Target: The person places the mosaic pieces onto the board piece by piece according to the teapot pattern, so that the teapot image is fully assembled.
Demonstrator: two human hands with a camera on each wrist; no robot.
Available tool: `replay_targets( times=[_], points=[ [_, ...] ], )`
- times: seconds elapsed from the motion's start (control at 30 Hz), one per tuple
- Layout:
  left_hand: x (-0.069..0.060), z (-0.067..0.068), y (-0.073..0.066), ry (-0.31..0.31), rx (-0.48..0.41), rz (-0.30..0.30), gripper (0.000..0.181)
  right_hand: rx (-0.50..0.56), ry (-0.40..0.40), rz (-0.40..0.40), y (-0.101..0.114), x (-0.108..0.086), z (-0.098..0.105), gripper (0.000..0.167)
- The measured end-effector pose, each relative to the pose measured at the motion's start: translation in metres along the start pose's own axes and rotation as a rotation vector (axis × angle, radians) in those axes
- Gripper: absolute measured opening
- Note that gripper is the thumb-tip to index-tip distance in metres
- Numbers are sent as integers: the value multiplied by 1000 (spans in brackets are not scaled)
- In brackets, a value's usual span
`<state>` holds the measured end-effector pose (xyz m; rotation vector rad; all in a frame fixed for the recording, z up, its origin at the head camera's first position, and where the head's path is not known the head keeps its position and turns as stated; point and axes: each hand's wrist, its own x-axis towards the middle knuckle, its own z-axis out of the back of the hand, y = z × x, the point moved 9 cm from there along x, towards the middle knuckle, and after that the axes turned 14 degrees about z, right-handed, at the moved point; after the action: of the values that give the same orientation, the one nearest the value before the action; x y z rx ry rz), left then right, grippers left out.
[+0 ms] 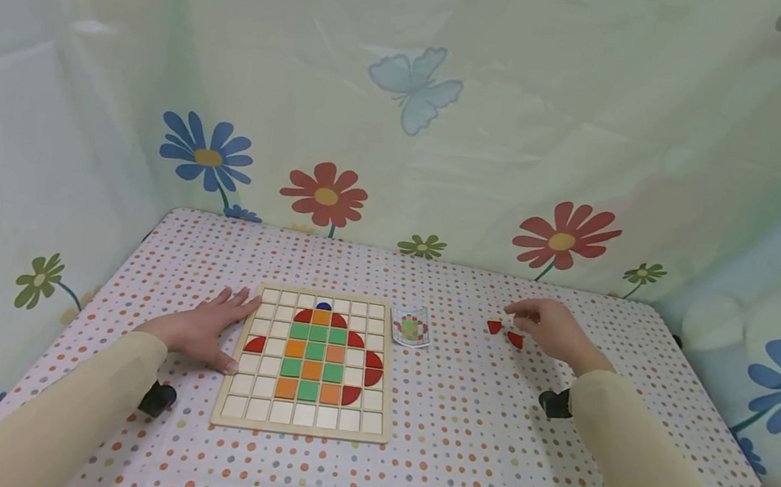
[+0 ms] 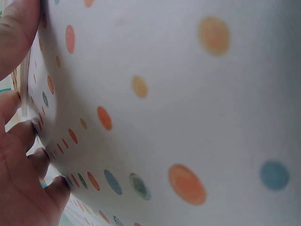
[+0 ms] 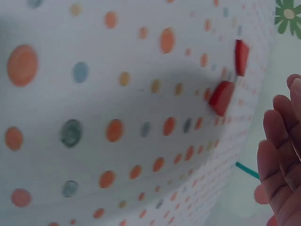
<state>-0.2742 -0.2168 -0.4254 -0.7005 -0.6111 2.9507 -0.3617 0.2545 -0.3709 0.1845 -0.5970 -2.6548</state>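
A wooden grid board [image 1: 257, 409] lies on the table, with green, orange and red tiles and one blue tile set in its squares. My left hand [image 1: 209, 327] rests at the board's left edge, fingers spread and thumb touching the frame; the left wrist view shows its fingertips [image 2: 57, 188] on the cloth. My right hand [image 1: 550, 326] hovers at the right above two loose red quarter-round tiles, one nearer [image 1: 514, 340] and one farther left [image 1: 494, 326]. In the right wrist view its fingers [image 3: 270, 162] are apart from both tiles and hold nothing.
A small paper card [image 1: 411, 327] with a printed coloured pattern lies just right of the board. Dotted cloth [image 1: 450, 465] covers the table. A flowered curtain [image 1: 446, 160] stands behind it and along both sides.
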Motion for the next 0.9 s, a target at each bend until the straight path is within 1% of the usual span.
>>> replay_targets(
  times=[0.13,0.33,0.43,0.57,0.9],
  points=[
    [-1,0,1,2,-4,13,114,-4,13,-62,-9,1,-11,32],
    [0,-4,3,11,-5,7,114,-61,39,-130,-9,10,-25,37],
    [1,-5,3,12,-4,4,114,-88,50,-130,-7,14,-29,38],
    [1,-4,2,7,1,2,114,-112,56,-98,-7,19,-32,34],
    [1,-1,2,7,4,11,115,-82,58,-70,-1,25,-38,25]
  ],
)
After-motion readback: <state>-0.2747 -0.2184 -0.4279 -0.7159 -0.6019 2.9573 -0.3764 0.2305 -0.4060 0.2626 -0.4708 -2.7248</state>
